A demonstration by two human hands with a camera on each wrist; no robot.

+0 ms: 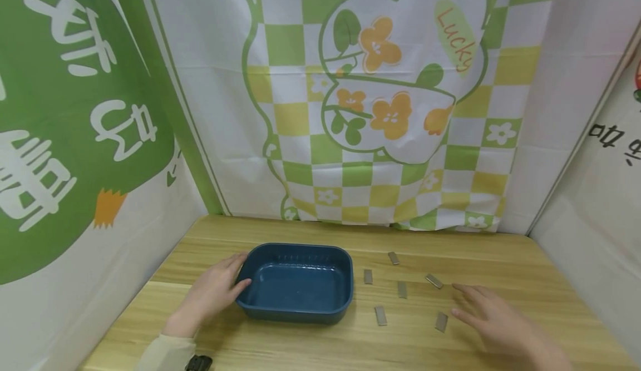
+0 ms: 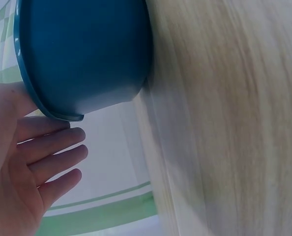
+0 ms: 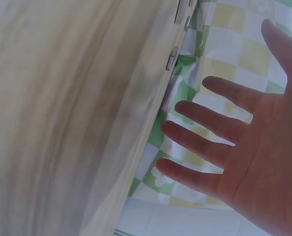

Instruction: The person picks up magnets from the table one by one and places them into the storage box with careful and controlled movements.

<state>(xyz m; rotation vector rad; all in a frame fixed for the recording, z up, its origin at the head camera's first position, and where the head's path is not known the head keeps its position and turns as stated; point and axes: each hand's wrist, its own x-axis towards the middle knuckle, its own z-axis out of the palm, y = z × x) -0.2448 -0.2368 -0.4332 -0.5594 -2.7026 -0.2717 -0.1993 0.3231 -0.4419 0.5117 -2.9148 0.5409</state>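
A dark blue rectangular basin (image 1: 295, 315) with rounded corners stands upright on the wooden table, its inside bare. At its left end my left hand (image 1: 212, 290) holds the rim, the thumb over the edge and the fingers outside. The left wrist view shows those fingers (image 2: 62, 164) spread below the basin's lip (image 2: 25, 81); the thumb tip is hidden. Several small flat grey rectangular pieces (image 1: 380, 315) lie scattered right of the basin. My right hand (image 1: 501, 318) hovers beside the rightmost pieces (image 1: 441, 322), fingers spread and nothing held. In the right wrist view its palm (image 3: 264, 157) is bare.
The wooden table (image 1: 280, 351) meets a checkered cloth (image 1: 350, 193) hanging behind it. A green and white printed sheet (image 1: 165, 209) hangs at the left, and a white printed one (image 1: 596, 237) at the right. A black band (image 1: 198, 363) is on the left wrist.
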